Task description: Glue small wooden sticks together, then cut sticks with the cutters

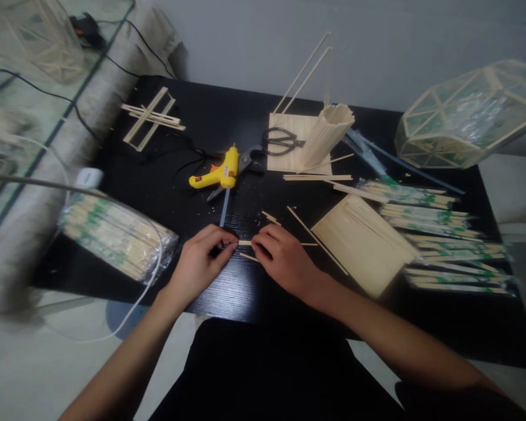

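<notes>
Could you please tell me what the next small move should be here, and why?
Probably lift one hand to the yellow glue gun. The left hand and right hand pinch a short stick between them low over the black table, a second loose stick lies just below it, and the gun lies close above, unheld.

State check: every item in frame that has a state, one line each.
left hand: pinching one end of the short stick
right hand: pinching the other end
short stick: held low over the table
glue gun: lying on its side, unheld
scissors: lying flat, unheld
chopstick bag: lying flat, packed
stick panel: flat, beside the right hand
</notes>
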A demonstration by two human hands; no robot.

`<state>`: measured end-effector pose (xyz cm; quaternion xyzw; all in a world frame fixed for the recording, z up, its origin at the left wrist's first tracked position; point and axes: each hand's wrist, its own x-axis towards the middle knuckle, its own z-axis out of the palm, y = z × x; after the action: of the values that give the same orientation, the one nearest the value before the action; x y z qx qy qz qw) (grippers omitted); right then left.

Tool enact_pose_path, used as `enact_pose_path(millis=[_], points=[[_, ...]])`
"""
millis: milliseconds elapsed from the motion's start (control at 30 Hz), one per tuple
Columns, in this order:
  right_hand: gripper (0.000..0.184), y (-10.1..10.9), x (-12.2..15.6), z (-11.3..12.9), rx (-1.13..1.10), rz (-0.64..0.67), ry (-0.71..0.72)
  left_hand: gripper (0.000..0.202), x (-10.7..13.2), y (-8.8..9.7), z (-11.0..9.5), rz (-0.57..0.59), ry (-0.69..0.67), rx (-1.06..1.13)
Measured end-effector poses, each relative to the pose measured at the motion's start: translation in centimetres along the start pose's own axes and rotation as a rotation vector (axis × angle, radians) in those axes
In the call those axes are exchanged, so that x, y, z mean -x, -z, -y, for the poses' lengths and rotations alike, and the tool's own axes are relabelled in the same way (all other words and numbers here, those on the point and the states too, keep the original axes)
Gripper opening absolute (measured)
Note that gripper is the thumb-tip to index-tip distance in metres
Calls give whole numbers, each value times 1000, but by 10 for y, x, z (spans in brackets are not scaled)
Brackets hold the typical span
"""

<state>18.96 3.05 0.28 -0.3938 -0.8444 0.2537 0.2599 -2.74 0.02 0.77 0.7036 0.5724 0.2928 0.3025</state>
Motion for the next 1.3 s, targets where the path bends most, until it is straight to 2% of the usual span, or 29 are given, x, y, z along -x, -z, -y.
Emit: enact_pose_path(millis=[1300], points=[[16,1,0,2,30,-6,27,7,-2,-4,-2,-32,-34,-64]])
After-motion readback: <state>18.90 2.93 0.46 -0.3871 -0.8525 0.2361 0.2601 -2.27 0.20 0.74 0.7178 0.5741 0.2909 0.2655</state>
